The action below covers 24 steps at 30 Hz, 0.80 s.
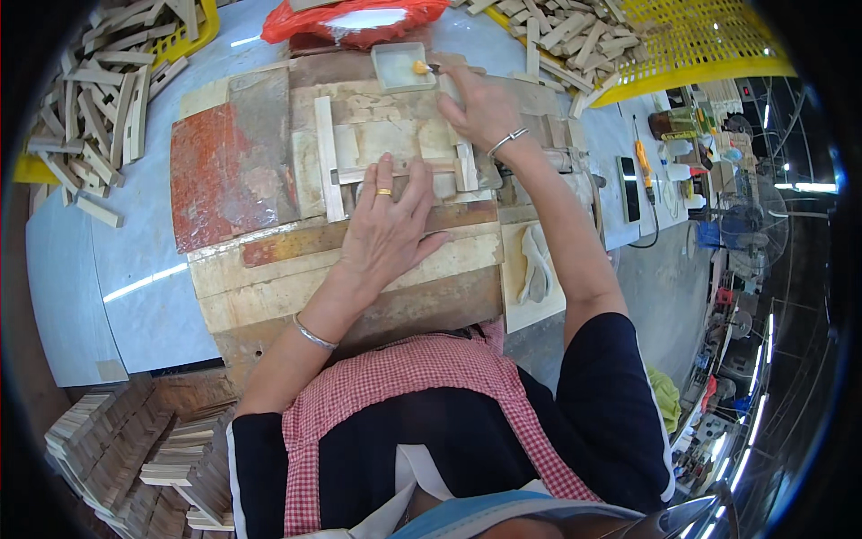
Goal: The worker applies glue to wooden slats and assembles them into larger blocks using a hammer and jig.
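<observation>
My left hand (388, 225) lies flat, fingers spread, on a thin wooden strip (352, 174) set across a wooden jig on the worn work board (269, 269). An upright wooden strip (327, 158) stands to its left. My right hand (482, 108) reaches toward a small shallow tray (398, 66) at the board's far edge and holds a small brush (422, 67) whose yellowish tip is in the tray. A bracelet is on each wrist.
Piles of short wooden sticks (94, 99) lie at far left and in a yellow basket (691, 40) at far right. A red plastic bag (355, 22) sits behind the tray. Stacked wooden pieces (135, 458) are at lower left. A phone (629, 189) and bottles lie right.
</observation>
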Tool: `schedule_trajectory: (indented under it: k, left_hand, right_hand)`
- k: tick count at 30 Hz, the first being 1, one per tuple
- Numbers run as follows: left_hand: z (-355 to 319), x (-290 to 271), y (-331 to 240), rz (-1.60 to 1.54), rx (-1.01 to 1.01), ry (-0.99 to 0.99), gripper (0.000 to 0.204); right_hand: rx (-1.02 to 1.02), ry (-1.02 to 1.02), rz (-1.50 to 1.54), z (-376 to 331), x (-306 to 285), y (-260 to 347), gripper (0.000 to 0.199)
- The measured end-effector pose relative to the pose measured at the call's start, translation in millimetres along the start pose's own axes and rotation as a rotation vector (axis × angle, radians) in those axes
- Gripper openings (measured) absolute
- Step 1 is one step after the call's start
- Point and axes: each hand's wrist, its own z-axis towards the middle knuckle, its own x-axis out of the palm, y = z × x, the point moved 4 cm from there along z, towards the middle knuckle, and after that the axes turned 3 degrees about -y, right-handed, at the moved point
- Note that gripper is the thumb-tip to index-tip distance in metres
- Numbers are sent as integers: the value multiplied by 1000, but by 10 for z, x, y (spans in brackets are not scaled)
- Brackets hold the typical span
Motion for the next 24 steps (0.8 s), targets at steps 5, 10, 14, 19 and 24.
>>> schedule_trajectory:
  k: [5, 10, 14, 19, 24]
  left_hand:
    - [1, 24, -36, 51, -1, 10, 79]
    - [9, 26, -43, 58, 7, 4, 78]
    - [6, 31, -31, 47, 10, 2, 77]
    - [11, 5, -28, 53, 15, 2, 76]
    - [9, -6, -26, 64, 6, -10, 75]
  right_hand:
    - [43, 35, -3, -42, 36, -16, 36]
    - [57, 110, -51, -29, 67, -8, 34]
    - [73, 79, -61, -73, 114, 21, 36]
    - [135, 176, -122, -63, 100, 67, 36]
    - [118, 107, -95, -98, 76, 129, 35]
